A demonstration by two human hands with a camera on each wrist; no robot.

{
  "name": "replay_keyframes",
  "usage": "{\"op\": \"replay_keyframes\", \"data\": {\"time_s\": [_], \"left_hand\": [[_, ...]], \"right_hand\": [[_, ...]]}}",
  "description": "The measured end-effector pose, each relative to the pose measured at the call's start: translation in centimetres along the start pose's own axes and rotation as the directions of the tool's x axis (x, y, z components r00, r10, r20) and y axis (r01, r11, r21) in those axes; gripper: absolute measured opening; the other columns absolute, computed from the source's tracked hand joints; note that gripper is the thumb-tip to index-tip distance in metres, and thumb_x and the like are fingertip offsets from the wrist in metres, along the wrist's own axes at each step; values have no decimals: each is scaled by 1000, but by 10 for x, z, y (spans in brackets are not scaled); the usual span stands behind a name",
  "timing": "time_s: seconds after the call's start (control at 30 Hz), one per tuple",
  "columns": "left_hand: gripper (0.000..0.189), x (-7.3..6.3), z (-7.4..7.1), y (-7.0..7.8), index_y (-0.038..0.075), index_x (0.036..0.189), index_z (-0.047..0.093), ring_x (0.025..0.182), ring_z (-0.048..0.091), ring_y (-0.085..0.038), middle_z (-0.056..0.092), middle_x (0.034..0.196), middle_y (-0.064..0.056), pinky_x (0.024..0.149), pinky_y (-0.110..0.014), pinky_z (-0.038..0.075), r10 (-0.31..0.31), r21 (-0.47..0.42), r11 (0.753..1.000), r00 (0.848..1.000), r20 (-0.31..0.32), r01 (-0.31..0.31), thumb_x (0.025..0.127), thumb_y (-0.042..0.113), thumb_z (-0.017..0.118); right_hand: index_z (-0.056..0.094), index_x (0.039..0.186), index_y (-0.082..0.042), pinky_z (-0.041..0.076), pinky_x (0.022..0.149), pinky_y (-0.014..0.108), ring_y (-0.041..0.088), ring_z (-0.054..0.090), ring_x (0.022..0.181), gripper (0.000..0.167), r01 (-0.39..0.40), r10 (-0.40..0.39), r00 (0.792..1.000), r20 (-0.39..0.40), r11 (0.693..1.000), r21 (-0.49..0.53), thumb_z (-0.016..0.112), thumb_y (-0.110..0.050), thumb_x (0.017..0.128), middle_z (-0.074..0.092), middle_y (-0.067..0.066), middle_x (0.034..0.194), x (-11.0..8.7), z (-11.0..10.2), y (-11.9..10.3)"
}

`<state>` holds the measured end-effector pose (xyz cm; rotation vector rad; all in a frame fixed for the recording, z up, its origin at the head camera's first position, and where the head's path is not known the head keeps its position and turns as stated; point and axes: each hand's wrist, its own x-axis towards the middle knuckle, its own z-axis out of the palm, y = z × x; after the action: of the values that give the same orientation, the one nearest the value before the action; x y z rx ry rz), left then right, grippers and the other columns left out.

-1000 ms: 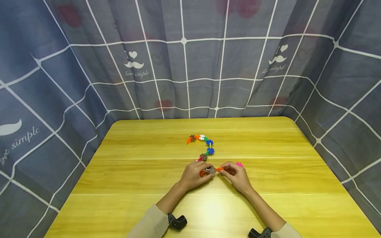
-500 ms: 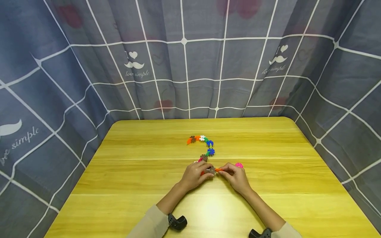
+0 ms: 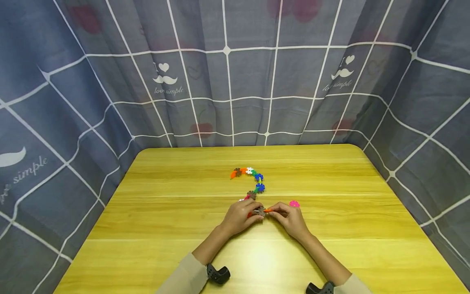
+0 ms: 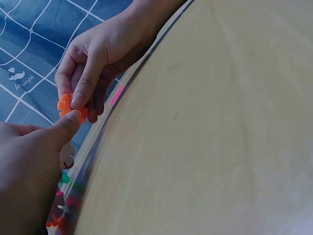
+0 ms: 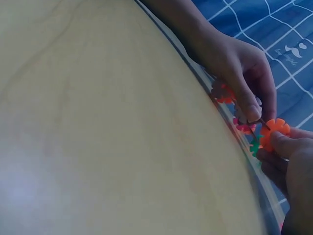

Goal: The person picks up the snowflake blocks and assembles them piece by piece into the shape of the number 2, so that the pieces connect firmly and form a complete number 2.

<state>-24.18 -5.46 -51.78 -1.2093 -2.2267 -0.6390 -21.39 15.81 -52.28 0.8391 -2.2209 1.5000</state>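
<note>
My left hand [image 3: 240, 217] pinches a brown notched plastic disc [image 3: 261, 211] at the near end of a chain of interlocking snowflake discs. Facing it, my right hand [image 3: 291, 219] pinches an orange snowflake disc [image 5: 275, 133] between thumb and fingers. The orange disc's edge meets the brown one in the right wrist view. From the left hand the chain curves away and back to the left, through blue discs [image 3: 260, 187], a white disc [image 3: 249, 170] and an orange end disc [image 3: 233, 174]. Part of the chain is hidden behind the left hand.
A loose pink snowflake disc [image 3: 294, 203] lies on the wooden table [image 3: 165, 196] just beyond the right hand. A grey-blue checked curtain [image 3: 249, 73] hangs along the table's back and sides. Black camera mounts [image 3: 218, 275] sit on both wrists.
The orange disc in my right hand has shifted slightly left against the brown disc, and the right hand has moved a little with it. The left hand stays nearly still.
</note>
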Motion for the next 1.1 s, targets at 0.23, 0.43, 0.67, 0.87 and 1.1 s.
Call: {"op": "replay_keyframes", "data": {"time_s": [0.23,0.43,0.67,0.87,1.1], "left_hand": [[29,0,-1,-2,13,96,68,73,59,-8,63,90,3,64,-20,49,43,100,994,999,0,-42,77,35,71],[25,1,-2,-1,15,92,69,77,58,-9,62,86,5,67,-22,49,31,144,989,999,15,-33,76,35,68],[31,0,-4,-1,15,93,70,78,59,-9,62,88,5,70,-23,50,6,175,985,999,41,-13,79,42,64],[36,2,-3,1,15,95,70,78,59,-11,62,89,3,73,-26,51,35,223,974,999,-16,-30,78,46,66],[35,8,1,9,15,103,70,86,60,-11,63,93,3,82,-27,48,43,226,973,999,32,-49,80,42,67]], "right_hand": [[67,102,-6,51,69,22,15,62,83,26,12,-18,999,-30,980,-199,75,-9,77,67,2,96,-2,-19,11],[62,118,-8,41,82,42,21,45,101,49,-187,167,982,-86,920,-345,78,-24,75,59,7,115,-9,-52,21],[67,110,-7,38,79,44,25,41,100,41,-286,274,958,-89,862,-419,76,-27,76,54,12,112,-18,-66,30],[66,101,-10,42,77,36,18,47,92,32,-285,271,958,-88,891,-355,78,-22,74,60,2,99,-15,-56,28],[60,105,-2,52,64,25,20,63,73,28,-400,402,911,-86,915,47,69,-17,83,68,8,83,-11,-27,7]]}}
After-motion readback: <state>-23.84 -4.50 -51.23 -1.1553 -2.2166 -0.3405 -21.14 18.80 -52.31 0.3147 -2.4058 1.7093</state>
